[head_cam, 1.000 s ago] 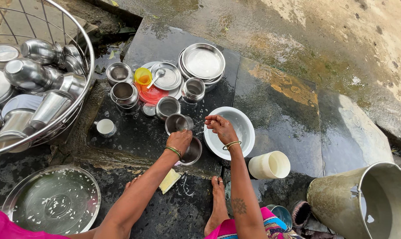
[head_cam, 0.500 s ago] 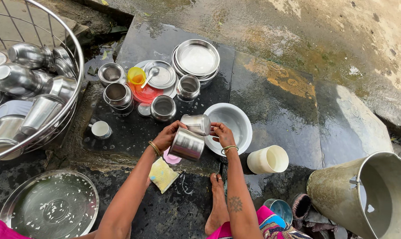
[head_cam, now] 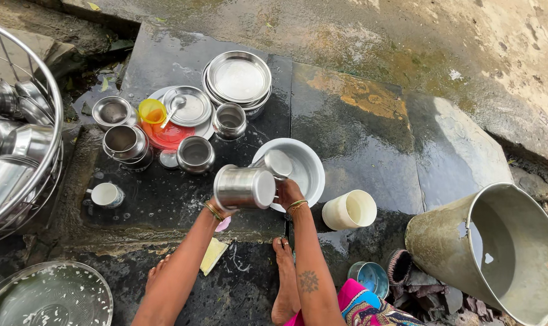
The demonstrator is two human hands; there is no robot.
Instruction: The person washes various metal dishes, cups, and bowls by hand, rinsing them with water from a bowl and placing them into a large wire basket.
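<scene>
My left hand [head_cam: 224,211] grips a large steel tumbler [head_cam: 244,188], held on its side above the wet stone slab [head_cam: 358,139]; most of the hand is hidden behind it. Just to the right, my right hand [head_cam: 288,193] holds a smaller steel tumbler [head_cam: 277,163], also tipped, over the near edge of a white bowl [head_cam: 313,158]. The two tumblers are close together, almost touching. A yellow sponge [head_cam: 213,255] and a pink scrap [head_cam: 223,224] lie below my left wrist.
Steel pots, stacked plates [head_cam: 238,77], a yellow cup [head_cam: 151,111] and a white mug [head_cam: 106,195] stand on the slab's left. A wire basket [head_cam: 47,163] of steel vessels is far left; a cream cup [head_cam: 348,210] and a big metal bucket [head_cam: 503,253] are right. A soapy steel plate [head_cam: 44,299] lies bottom left.
Both hands have picked up tumblers from the slab and raised them, tipping them sideways beside the white bowl. The view has shifted to the right.
</scene>
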